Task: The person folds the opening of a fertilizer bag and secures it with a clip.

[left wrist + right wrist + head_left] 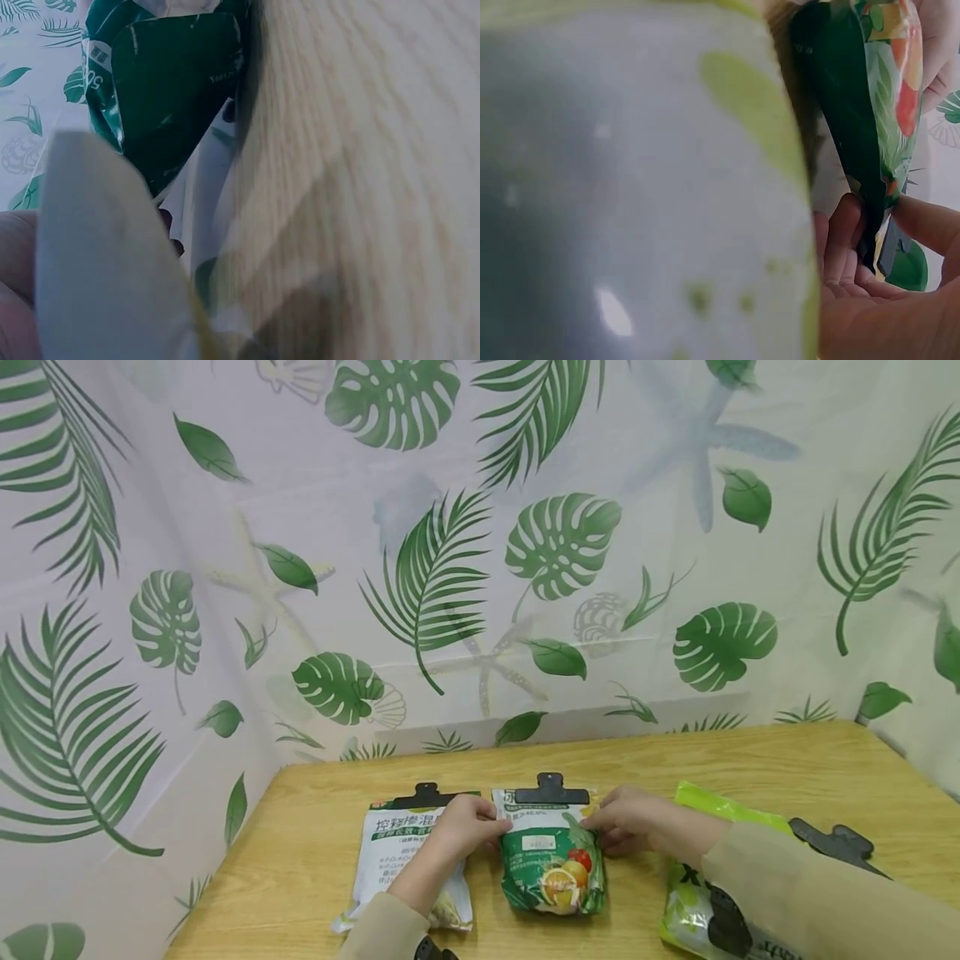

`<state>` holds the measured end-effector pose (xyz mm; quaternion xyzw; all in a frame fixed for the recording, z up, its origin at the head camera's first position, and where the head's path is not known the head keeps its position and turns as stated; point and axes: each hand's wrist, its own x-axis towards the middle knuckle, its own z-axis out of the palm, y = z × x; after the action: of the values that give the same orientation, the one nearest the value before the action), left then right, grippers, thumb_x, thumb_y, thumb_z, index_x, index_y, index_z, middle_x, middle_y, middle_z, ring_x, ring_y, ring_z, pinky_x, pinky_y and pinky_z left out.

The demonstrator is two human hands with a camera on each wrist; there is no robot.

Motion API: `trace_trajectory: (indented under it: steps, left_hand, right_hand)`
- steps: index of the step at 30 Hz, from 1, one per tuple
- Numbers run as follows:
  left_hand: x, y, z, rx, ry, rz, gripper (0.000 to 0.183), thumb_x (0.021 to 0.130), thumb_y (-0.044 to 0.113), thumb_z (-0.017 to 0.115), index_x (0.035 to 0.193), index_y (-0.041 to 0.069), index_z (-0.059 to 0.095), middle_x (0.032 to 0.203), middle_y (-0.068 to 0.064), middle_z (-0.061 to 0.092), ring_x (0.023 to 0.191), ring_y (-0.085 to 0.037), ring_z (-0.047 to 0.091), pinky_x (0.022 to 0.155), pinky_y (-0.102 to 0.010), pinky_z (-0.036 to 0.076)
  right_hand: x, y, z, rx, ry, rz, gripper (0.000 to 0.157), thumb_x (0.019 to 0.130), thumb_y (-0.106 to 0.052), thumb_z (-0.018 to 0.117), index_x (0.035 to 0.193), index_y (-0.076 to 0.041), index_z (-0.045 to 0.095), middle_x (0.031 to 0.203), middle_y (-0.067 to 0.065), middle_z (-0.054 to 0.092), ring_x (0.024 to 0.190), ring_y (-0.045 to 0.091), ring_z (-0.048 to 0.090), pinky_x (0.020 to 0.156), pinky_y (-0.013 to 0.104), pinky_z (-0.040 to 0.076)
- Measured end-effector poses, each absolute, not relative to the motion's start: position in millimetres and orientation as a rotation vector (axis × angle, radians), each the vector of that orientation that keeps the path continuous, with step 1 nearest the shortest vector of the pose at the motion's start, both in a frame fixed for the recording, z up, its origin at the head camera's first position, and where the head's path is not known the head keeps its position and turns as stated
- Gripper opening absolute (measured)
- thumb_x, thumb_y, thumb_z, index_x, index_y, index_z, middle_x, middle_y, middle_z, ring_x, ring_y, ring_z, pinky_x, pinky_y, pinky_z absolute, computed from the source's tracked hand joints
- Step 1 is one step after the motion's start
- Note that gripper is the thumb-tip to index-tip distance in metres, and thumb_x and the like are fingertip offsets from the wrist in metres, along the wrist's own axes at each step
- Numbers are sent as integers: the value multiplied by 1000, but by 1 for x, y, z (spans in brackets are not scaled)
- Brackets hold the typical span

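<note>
A green, fruit-printed bag (555, 868) tilts on the wooden table (247, 893) before us, its clipped top raised as a person's left hand (472, 827) and right hand (637, 821) pinch opposite side edges, fingers curled. A white bag (382, 852) lies left; a lime-green bag (682, 897), right, partly behind the sleeve (787, 885).

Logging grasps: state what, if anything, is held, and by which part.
The green-and-white fruit-printed bag, pinched by its upper side edges below the black clip: left hand on the left edge, right hand on the right.
</note>
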<state>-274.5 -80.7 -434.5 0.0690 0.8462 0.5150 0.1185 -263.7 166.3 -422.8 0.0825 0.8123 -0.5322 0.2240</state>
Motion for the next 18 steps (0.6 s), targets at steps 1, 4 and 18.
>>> trace_trajectory:
  steps: [1,4,18]
  left_hand:
    - [-274,-80,-435,206,2478,1497,19,85,12,70,73,2,59,72,-4,62,63,-16,64,61,-33,53]
    - [-274,-80,-436,223,2492,1473,23,85,12,70,68,4,56,71,-4,60,63,-16,64,59,-32,53]
    - [-278,-77,-439,237,2566,1320,41,88,17,68,56,13,43,61,-2,56,55,-14,54,51,-27,45]
  right_hand:
    - [-264,166,-423,229,2246,-1458,50,85,-13,68,119,17,46,83,13,60,68,16,60,67,31,56]
    - [-263,164,-425,246,2256,-1434,35,86,-13,67,107,12,54,79,10,59,65,15,59,65,29,55]
    - [-261,157,-428,329,2303,-1451,24,86,-11,67,95,8,55,77,9,57,62,14,55,62,27,53]
